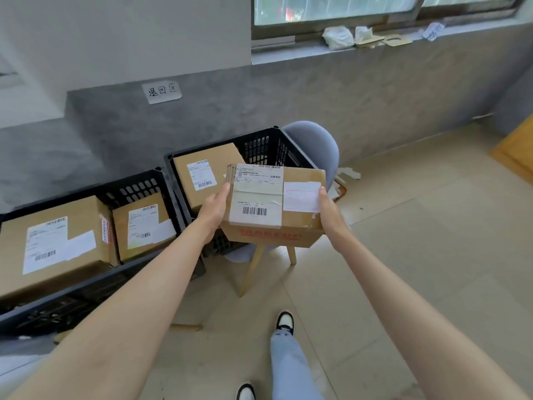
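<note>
Gripped from both sides at mid-frame: a brown rectangular cardboard box with white shipping labels point(259, 226), raised clear of any surface, overlapping in view the near right corner of a black plastic lattice crate point(268, 145). Left hand point(215, 207) clamped on the box's 9 o'clock side, thumb on the top edge. Right hand point(328, 209) clamped on the 3 o'clock side, thumb over a white label. Open beige tiled floor point(403, 255) from 1 to 5 o'clock of the box. Behind and beneath it, a grey-blue round-backed chair with pale wooden legs point(314, 142). Inside that crate, at 10 o'clock of the box, one labelled tan carton point(202, 174), with free room to its right. Inside a second black lattice crate point(138, 189) at 8 o'clock, a large tan carton point(57, 243) and a smaller tan carton point(144, 226), just beside each other.
</note>
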`<action>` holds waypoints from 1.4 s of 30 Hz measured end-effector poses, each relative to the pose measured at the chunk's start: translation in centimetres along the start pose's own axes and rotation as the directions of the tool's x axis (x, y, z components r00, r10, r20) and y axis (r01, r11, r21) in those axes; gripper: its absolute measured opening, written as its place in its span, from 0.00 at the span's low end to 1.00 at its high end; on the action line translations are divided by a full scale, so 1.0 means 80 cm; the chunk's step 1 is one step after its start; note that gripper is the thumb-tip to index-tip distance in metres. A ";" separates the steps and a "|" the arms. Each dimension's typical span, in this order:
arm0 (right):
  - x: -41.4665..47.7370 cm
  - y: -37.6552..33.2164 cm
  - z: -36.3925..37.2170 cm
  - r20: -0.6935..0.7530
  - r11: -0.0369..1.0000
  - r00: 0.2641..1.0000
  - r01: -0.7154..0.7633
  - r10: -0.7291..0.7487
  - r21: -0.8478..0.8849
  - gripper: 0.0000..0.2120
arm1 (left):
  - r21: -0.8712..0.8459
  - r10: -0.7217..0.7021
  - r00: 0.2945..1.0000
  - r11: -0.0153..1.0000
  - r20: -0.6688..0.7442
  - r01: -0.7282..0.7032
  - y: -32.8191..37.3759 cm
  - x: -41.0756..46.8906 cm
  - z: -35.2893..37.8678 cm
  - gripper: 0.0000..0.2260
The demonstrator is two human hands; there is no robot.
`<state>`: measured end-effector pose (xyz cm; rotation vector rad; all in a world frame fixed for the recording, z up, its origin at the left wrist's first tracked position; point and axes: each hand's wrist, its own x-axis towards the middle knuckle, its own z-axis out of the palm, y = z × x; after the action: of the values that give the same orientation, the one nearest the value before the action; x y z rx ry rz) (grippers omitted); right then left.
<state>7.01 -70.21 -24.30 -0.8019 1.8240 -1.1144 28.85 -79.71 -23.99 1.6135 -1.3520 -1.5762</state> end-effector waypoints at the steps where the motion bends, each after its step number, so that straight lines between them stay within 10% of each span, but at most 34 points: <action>1: 0.012 -0.001 -0.002 0.004 1.000 1.000 0.004 -0.004 0.007 0.19 | -0.001 -0.003 1.000 1.000 -0.001 0.003 0.005 0.011 0.005 0.22; 18: 0.271 -0.083 -0.063 0.093 0.996 0.992 0.088 -0.090 0.021 0.25 | -0.025 0.006 0.996 1.000 -0.085 -0.008 0.150 0.209 0.086 0.18; 42: 0.379 -0.056 0.014 0.006 0.911 0.958 -0.275 0.287 0.307 0.23 | 0.285 -0.060 0.982 0.958 0.181 0.006 0.201 0.445 0.080 0.15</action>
<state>-5.21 -97.73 -30.22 -0.3248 1.6783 -1.1877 12.12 -115.46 -26.69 1.6910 -1.7271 -1.6481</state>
